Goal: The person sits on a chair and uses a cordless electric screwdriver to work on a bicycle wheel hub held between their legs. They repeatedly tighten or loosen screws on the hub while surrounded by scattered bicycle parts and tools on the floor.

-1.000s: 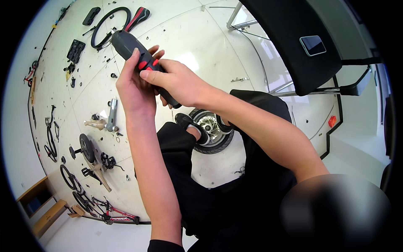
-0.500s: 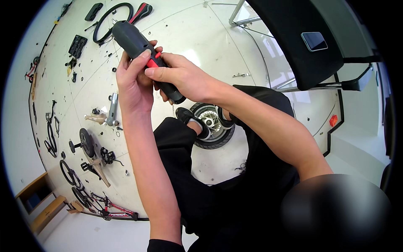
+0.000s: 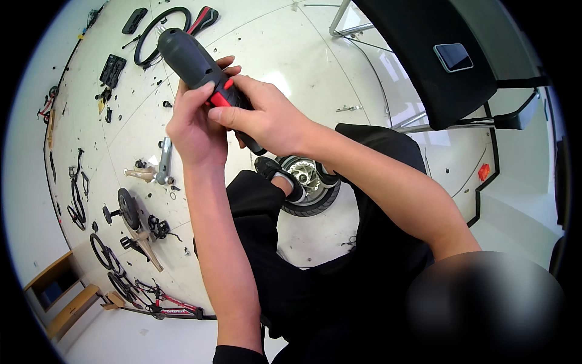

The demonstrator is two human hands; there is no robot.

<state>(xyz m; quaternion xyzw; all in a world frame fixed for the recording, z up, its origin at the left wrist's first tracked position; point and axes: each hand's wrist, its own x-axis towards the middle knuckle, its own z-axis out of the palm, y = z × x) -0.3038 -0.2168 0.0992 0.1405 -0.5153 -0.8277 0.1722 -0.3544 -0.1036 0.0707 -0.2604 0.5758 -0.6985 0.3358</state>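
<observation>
A dark grey cordless screwdriver with red parts is up in front of me, its bit end pointing to the upper left. My left hand wraps round its body from the left, with the thumb lying along the casing. From the right, my right hand grips the handle, its thumb beside the red switch. Some fingers of both hands are hidden behind the tool. Below, a small wheel with a black tyre and a silver hub lies on the floor between my feet.
On the right stands a black chair with a phone on its seat. Across the floor at left lie a tyre, a saddle, a tool case, a crank part, a red bicycle frame and several loose small parts.
The screwdriver has turned slightly in my hands, its lower end shifting a little down. My left hand has moved slightly to the right. Both hands keep their hold.
</observation>
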